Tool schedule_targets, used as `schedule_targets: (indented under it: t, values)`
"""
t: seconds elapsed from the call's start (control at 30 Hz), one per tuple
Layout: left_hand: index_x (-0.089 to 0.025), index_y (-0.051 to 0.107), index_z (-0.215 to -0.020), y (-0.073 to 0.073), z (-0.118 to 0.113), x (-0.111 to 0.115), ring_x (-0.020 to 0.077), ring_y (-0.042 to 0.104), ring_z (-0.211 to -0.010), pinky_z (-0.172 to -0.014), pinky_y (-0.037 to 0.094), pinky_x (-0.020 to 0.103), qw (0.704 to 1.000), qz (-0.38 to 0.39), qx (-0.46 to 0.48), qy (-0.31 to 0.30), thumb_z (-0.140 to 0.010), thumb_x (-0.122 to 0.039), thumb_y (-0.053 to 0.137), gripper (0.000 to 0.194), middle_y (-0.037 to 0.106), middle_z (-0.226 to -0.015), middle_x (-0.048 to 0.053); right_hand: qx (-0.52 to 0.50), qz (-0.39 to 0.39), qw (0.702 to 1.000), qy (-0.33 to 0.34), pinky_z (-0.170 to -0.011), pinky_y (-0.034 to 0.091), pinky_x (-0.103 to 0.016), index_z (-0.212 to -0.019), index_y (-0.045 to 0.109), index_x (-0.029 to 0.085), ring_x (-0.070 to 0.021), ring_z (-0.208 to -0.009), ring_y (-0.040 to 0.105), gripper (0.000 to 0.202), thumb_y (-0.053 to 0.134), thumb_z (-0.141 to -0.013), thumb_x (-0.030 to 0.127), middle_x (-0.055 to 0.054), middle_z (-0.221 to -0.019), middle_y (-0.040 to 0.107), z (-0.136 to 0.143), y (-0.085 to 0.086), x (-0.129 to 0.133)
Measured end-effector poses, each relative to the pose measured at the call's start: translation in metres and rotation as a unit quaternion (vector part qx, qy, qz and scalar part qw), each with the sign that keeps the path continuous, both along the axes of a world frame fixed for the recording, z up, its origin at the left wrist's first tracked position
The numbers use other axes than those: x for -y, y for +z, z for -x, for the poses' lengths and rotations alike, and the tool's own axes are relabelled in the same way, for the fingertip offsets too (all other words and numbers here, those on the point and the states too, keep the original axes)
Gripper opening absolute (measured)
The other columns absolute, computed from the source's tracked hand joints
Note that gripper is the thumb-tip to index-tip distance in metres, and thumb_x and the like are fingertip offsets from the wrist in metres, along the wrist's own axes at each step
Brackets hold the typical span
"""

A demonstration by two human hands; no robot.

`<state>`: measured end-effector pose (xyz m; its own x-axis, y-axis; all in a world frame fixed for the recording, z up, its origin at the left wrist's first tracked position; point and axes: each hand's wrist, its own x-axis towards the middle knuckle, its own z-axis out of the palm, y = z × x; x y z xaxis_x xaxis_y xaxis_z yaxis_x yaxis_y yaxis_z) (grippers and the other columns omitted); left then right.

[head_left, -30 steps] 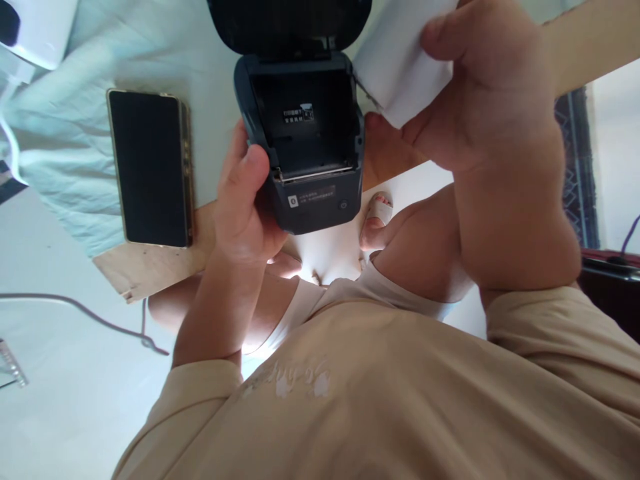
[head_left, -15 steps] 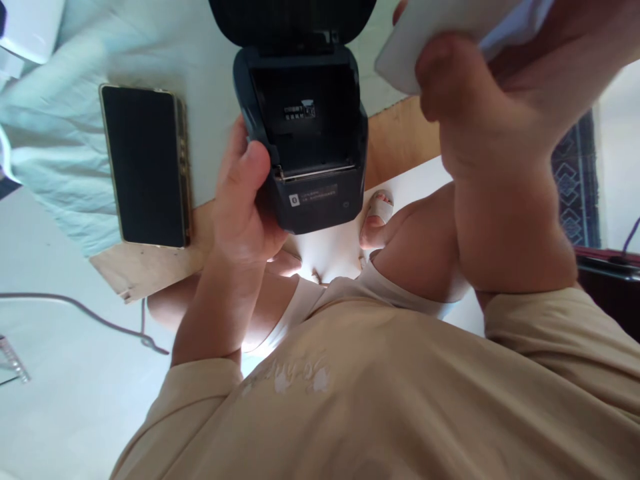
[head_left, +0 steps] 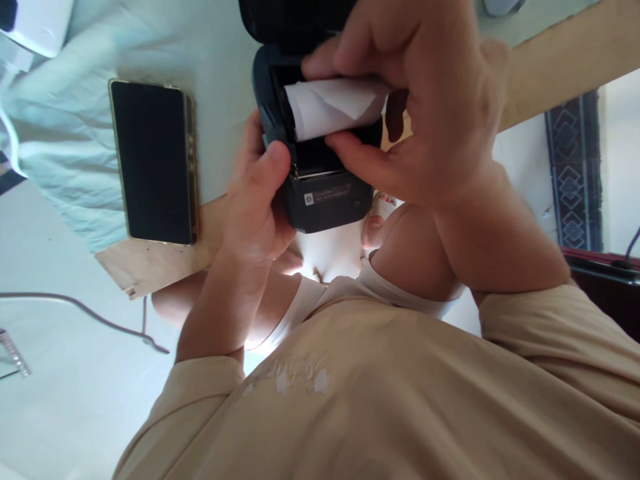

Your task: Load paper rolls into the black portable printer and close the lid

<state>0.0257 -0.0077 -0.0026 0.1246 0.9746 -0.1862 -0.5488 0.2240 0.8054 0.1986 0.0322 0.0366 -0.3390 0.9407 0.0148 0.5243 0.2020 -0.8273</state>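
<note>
My left hand [head_left: 260, 193] grips the left side of a dark portable label printer [head_left: 327, 203], its thumb resting on the front corner. The printer's lid [head_left: 285, 23] stands raised at the far side, partly covered by my other hand. A white paper roll [head_left: 333, 107] lies sideways in the mouth of the printer's compartment. My right hand [head_left: 425, 113] pinches this roll between the thumb on the near side and fingers on the far side. The roll's right end is hidden by that hand. Whether the roll touches the compartment floor, I cannot tell.
A phone [head_left: 153, 160] in a clear case lies to the left on the pale green cloth [head_left: 220, 113]. The wooden table edge [head_left: 155, 263] runs beneath the printer. A grey cable [head_left: 75, 307] trails at lower left. A patterned dark strip [head_left: 575, 173] is at right.
My right hand has come in from the upper right and brought the paper roll into the printer's compartment. The printer, in my left hand, has shifted slightly right in view.
</note>
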Motion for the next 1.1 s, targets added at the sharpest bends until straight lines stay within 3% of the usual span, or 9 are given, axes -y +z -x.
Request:
schedule_targets:
  t: [0.07, 0.17, 0.23, 0.37, 0.57, 0.67, 0.87, 0.97, 1.1]
  values:
    - [-0.028, 0.063, -0.104, 0.001, -0.001, 0.0, 0.0238, 0.061, -0.133, -0.112, 0.057, 0.044, 1.0, 0.012, -0.014, 0.0, -0.085, -0.033, 0.057, 0.021, 0.075, -0.104, 0.002, 0.063, -0.082, 0.994, 0.027, -0.11, 0.057, -0.025, -0.113, 0.064, 0.025, -0.0102, -0.121, 0.065, 0.033, 0.055, -0.085, 0.04, 0.008, -0.123, 0.066, -0.003, -0.002, 0.001]
    - [-0.027, 0.063, -0.103, 0.0, -0.001, -0.001, 0.0251, 0.059, -0.136, -0.113, 0.057, 0.044, 1.0, 0.002, -0.023, -0.01, -0.083, -0.036, 0.06, 0.022, 0.074, -0.107, 0.002, 0.117, -0.202, 0.968, 0.093, -0.094, 0.058, -0.019, -0.104, 0.066, 0.026, -0.0044, -0.111, 0.069, 0.023, 0.048, -0.088, 0.026, 0.011, -0.108, 0.07, -0.009, -0.007, 0.0]
    - [-0.026, 0.064, -0.104, -0.002, 0.0, -0.001, 0.0248, 0.057, -0.138, -0.115, 0.055, 0.042, 1.0, -0.01, -0.012, -0.011, -0.083, -0.037, 0.062, 0.023, 0.073, -0.109, 0.003, 0.102, -0.225, 0.964, 0.097, -0.095, 0.057, -0.016, -0.103, 0.067, 0.025, -0.0024, -0.113, 0.068, 0.027, 0.045, -0.089, 0.02, 0.012, -0.109, 0.069, -0.011, -0.01, 0.0]
    - [-0.022, 0.065, -0.108, -0.007, 0.002, -0.002, 0.0233, 0.058, -0.135, -0.119, 0.05, 0.038, 0.999, -0.034, 0.02, -0.013, -0.08, -0.039, 0.07, 0.032, 0.07, -0.107, 0.004, 0.088, -0.294, 0.949, 0.077, -0.095, 0.052, -0.014, -0.105, 0.07, 0.026, 0.0009, -0.105, 0.064, 0.036, 0.035, -0.095, 0.03, 0.009, -0.111, 0.065, -0.009, -0.009, 0.005]
    - [-0.017, 0.061, -0.108, -0.009, 0.003, -0.006, 0.0148, 0.066, -0.103, -0.11, 0.052, 0.032, 0.999, -0.024, 0.037, -0.027, -0.072, -0.043, 0.079, 0.048, 0.066, -0.098, 0.002, 0.078, -0.32, 0.939, 0.095, -0.092, 0.046, -0.014, -0.109, 0.064, 0.018, 0.0018, -0.093, 0.058, 0.038, 0.03, -0.093, 0.027, 0.009, -0.096, 0.064, -0.003, -0.007, 0.01]
    - [-0.02, 0.059, -0.106, -0.006, 0.002, -0.005, 0.0142, 0.064, -0.092, -0.095, 0.055, 0.029, 0.998, -0.026, 0.037, -0.034, -0.074, -0.043, 0.077, 0.043, 0.064, -0.089, 0.002, 0.04, -0.339, 0.932, 0.121, -0.091, 0.045, -0.014, -0.107, 0.064, 0.018, 0.0037, -0.091, 0.055, 0.037, 0.031, -0.093, 0.026, 0.01, -0.094, 0.063, -0.002, -0.01, 0.009]
    - [-0.016, 0.059, -0.101, -0.005, 0.001, -0.003, 0.0115, 0.061, -0.082, -0.087, 0.052, 0.025, 0.999, -0.041, 0.032, -0.011, -0.085, -0.042, 0.061, 0.03, 0.061, -0.078, 0.001, -0.004, -0.294, 0.943, 0.157, -0.097, 0.048, -0.016, -0.109, 0.065, 0.019, 0.0043, -0.094, 0.054, 0.043, 0.026, -0.094, 0.028, 0.01, -0.087, 0.063, -0.003, -0.01, 0.009]
    - [-0.019, 0.062, -0.098, -0.007, 0.003, -0.004, 0.0103, 0.058, -0.071, -0.076, 0.053, 0.025, 0.999, -0.025, 0.022, -0.004, -0.076, -0.045, 0.071, 0.035, 0.056, -0.07, -0.002, -0.001, -0.303, 0.936, 0.177, -0.094, 0.049, -0.015, -0.109, 0.066, 0.024, 0.0017, -0.102, 0.054, 0.036, 0.034, -0.094, 0.029, 0.011, -0.094, 0.065, -0.003, -0.014, 0.009]
    - [-0.02, 0.062, -0.098, -0.008, 0.006, -0.005, 0.0089, 0.063, -0.074, -0.076, 0.056, 0.023, 1.0, 0.012, -0.008, 0.013, -0.063, -0.029, 0.085, 0.043, 0.062, -0.074, -0.004, -0.024, -0.326, 0.923, 0.201, -0.1, 0.049, -0.018, -0.109, 0.062, 0.024, -0.0002, -0.107, 0.056, 0.026, 0.043, -0.093, 0.031, 0.011, -0.106, 0.064, -0.005, -0.017, 0.006]
